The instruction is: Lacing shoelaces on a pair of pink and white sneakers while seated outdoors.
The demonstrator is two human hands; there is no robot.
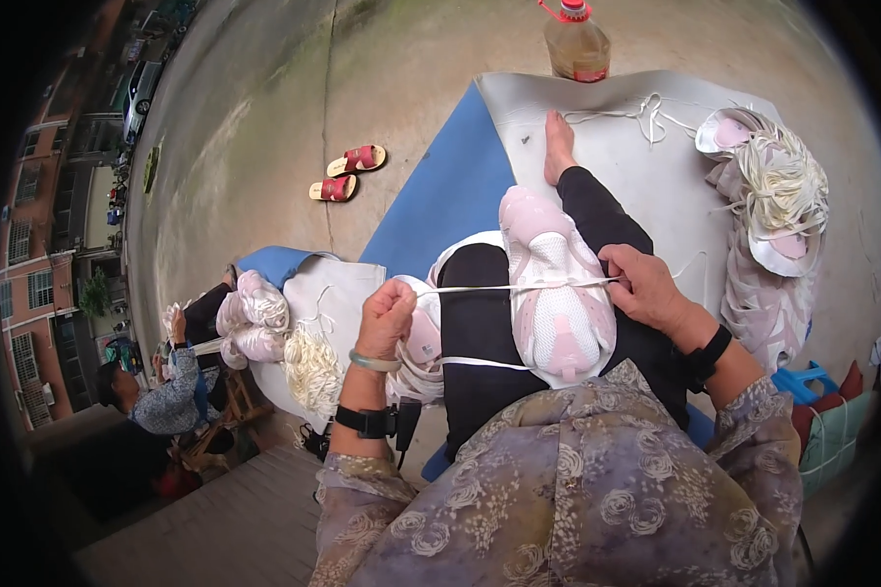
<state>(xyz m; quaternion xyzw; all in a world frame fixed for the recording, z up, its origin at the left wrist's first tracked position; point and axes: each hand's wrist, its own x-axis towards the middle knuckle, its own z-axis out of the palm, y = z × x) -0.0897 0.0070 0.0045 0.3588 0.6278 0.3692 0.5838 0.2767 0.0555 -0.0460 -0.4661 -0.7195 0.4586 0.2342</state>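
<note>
Across my thighs lies a pink and white shoe upper [556,318] with a mesh middle. A white lace [475,289] is drawn straight over it from side to side. My left hand [387,318] is closed on one end of the lace, left of the upper. On the other side, my right hand [646,286] pinches the lace close to the upper's edge. More pink and white uppers [423,338] lie by my left thigh, partly behind my left hand. A second strand of lace runs over that thigh, lower down.
On the pale sheet [656,210] to my right are stacked uppers [768,293] with a bundle of cream laces [783,181] on top. A bottle [578,44] stands beyond the sheet; red slippers [347,171] lie left. Another person [181,391] sits far left beside uppers and laces.
</note>
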